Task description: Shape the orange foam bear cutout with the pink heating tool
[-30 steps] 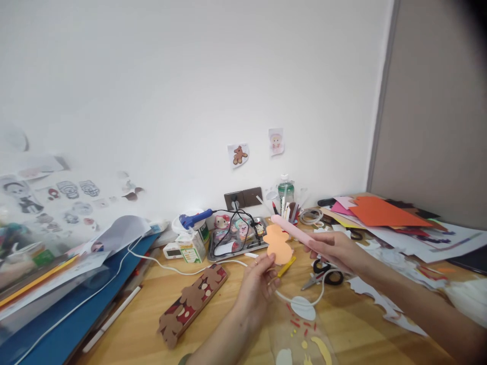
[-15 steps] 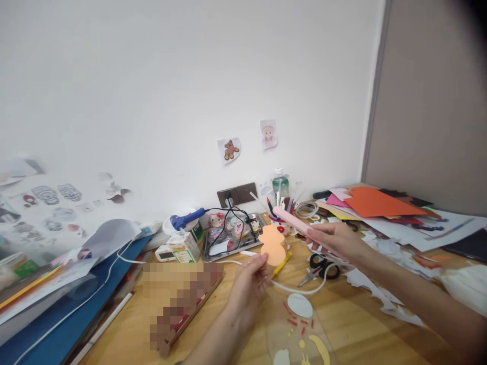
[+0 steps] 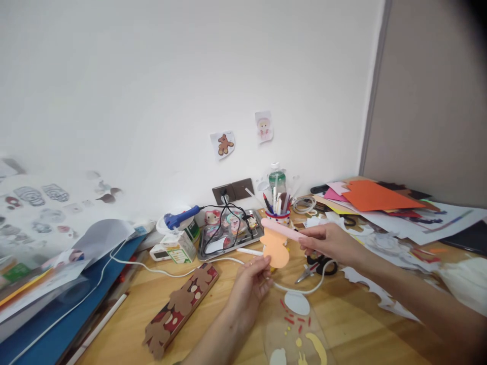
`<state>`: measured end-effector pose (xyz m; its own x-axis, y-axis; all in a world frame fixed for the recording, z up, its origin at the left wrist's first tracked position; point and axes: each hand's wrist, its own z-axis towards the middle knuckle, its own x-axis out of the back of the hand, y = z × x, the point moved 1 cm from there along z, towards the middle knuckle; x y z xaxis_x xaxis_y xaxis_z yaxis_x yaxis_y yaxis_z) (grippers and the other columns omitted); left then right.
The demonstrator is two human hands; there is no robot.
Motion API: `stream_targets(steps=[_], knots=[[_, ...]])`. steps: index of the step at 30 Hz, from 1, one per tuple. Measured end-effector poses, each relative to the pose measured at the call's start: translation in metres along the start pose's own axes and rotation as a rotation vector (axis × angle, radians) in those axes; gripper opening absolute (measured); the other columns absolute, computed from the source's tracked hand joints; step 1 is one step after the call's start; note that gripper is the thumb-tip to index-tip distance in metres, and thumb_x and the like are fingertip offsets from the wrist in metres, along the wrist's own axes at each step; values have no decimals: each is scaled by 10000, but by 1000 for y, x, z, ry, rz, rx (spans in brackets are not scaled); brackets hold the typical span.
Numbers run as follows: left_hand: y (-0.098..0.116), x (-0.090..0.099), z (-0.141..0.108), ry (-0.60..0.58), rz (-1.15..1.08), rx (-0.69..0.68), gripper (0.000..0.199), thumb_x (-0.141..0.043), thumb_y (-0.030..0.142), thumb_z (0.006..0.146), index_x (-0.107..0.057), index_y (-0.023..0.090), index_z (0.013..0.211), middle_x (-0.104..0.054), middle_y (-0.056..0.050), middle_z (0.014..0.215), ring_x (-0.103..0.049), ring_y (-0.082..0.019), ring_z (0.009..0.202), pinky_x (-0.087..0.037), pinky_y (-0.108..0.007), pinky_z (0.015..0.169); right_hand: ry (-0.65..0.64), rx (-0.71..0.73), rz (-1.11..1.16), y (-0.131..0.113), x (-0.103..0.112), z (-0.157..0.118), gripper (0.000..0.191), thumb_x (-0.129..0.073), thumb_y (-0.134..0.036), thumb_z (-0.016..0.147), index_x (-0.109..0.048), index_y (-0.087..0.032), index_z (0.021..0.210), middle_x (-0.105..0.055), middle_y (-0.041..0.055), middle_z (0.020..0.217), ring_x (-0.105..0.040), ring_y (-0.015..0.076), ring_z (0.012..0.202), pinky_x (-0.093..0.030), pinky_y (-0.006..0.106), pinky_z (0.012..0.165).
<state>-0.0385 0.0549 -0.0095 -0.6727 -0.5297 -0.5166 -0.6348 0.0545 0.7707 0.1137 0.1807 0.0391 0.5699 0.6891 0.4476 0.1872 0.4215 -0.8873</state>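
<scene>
My left hand (image 3: 254, 281) pinches the lower edge of a pale orange paper cutout (image 3: 277, 254) with rounded lobes. In my right hand (image 3: 323, 242) is a long pink stick (image 3: 279, 229) with a rounded end; its kind is not clear. The stick lies across the upper part of the cutout and hides some of it. Whether the two touch is hard to tell. Below my hands, a clear sheet (image 3: 281, 329) carries small white, red and yellow pieces. Black-handled scissors (image 3: 315, 267) lie under my right hand.
A brown bear-decorated box (image 3: 182, 306) lies left of my left arm. Behind stand a metal tray (image 3: 228, 246) with cables, a blue glue gun (image 3: 182, 217) and a pen cup (image 3: 277, 217). Coloured paper (image 3: 380, 195) and scraps cover the right side. A white cable (image 3: 289, 290) crosses the table.
The pink stick has come down and left, from beside the cutout's top to across its upper part. My left hand still holds the cutout. The view has shifted slightly.
</scene>
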Motion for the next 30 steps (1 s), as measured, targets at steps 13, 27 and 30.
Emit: stream_targets(steps=[13, 27, 30], knots=[[-10, 3, 4, -59, -42, 65, 169, -655, 195, 598, -556, 135, 722, -502, 22, 604, -487, -38, 496, -427, -131, 456, 15, -72, -98, -26, 15, -5, 390, -469, -455, 713, -611, -171, 938, -604, 22, 661, -528, 134, 553, -341, 203, 444], [-16, 2, 2, -123, -27, 53, 167, -651, 194, 609, -563, 142, 742, -556, 10, 632, -499, -40, 501, -419, -131, 464, -136, -17, -133, 2, 5, -4, 400, -448, -487, 720, -635, -155, 844, -602, 28, 628, -529, 139, 572, -342, 202, 472], [-15, 4, 2, -129, -32, 38, 149, -649, 192, 608, -562, 143, 719, -536, 24, 588, -485, -36, 485, -415, -128, 465, -88, -46, -99, 0, 6, -2, 392, -460, -489, 711, -630, -149, 803, -597, 22, 608, -533, 139, 565, -363, 206, 485]])
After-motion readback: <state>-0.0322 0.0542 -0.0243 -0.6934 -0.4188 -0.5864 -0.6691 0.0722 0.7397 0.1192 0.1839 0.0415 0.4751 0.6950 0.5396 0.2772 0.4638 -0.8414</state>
